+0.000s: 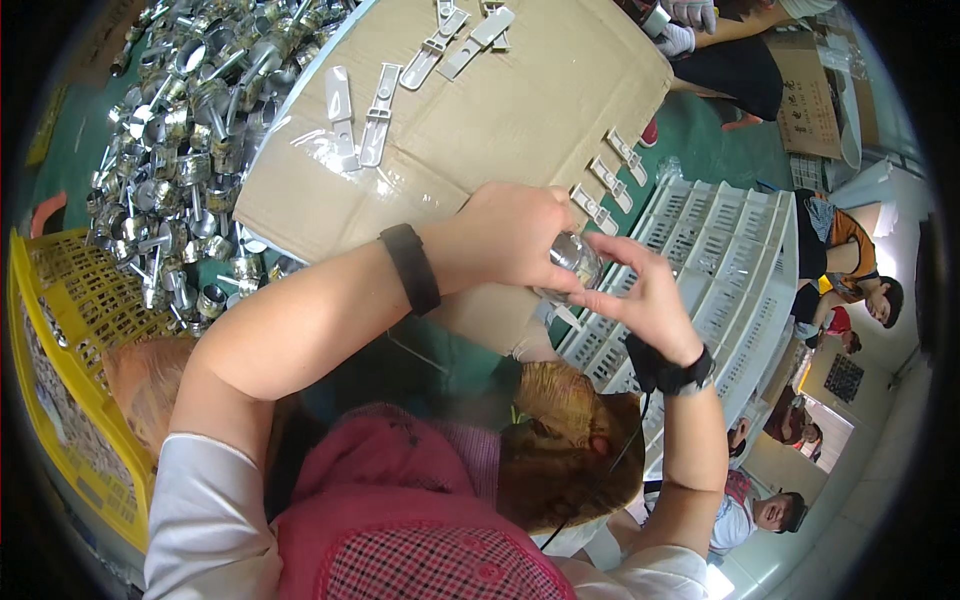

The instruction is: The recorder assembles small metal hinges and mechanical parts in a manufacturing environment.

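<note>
My left hand (512, 236) and my right hand (652, 296) meet over the right edge of the brown cardboard (440, 150). Between their fingers is a shiny, round metal cup (577, 260); my fingers cover part of it. Close above it, along the cardboard's edge, lie several pale plastic levers with clips, such as this lever (592, 208). More levers lie farther off, among them a flat pale lever (378, 115). To the left is a large heap of small metal cups with rod handles (200, 130).
A yellow plastic basket (85, 290) stands at the left, beside the heap. White slatted crates (700, 270) are stacked at the right. A co-worker's gloved hand (690, 14) shows at the top right. Other people sit along the far right, and a cardboard box (805, 100) stands behind.
</note>
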`<state>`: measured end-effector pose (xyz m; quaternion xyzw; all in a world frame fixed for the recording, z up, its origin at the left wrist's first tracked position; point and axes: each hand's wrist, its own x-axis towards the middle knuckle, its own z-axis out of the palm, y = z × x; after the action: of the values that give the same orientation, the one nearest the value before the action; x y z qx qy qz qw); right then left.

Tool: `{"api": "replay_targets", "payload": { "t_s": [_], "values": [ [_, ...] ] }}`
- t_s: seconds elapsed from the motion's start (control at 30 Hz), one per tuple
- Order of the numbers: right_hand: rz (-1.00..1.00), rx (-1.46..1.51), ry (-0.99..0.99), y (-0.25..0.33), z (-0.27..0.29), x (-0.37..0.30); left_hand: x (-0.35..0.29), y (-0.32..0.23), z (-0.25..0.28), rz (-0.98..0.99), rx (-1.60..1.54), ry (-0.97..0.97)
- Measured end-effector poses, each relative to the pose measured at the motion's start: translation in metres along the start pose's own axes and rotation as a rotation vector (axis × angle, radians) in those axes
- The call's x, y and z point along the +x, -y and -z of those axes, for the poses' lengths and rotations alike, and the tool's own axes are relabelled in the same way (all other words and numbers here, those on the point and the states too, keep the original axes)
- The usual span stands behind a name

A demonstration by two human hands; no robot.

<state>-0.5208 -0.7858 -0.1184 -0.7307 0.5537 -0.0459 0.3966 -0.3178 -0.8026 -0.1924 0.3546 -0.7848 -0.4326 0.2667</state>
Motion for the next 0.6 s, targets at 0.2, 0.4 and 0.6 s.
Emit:
{"api": "replay_targets", "payload": {
  "t_s": [0.2, 0.4, 0.6],
  "values": [
    [0.176, -0.408, -0.278, 0.016, -0.026, -0.014, 0.007, -0.001, 0.003, 0.053, 0.028, 0.012],
    [0.181, -0.252, -0.168, 0.007, -0.003, 0.010, 0.006, 0.001, 0.001, 0.030, 0.083, -0.098],
    [0.023, -0.015, 0.045, -0.004, 0.024, 0.031, 0.022, 0.006, 0.003, 0.012, 0.042, -0.046]
  ]
}}
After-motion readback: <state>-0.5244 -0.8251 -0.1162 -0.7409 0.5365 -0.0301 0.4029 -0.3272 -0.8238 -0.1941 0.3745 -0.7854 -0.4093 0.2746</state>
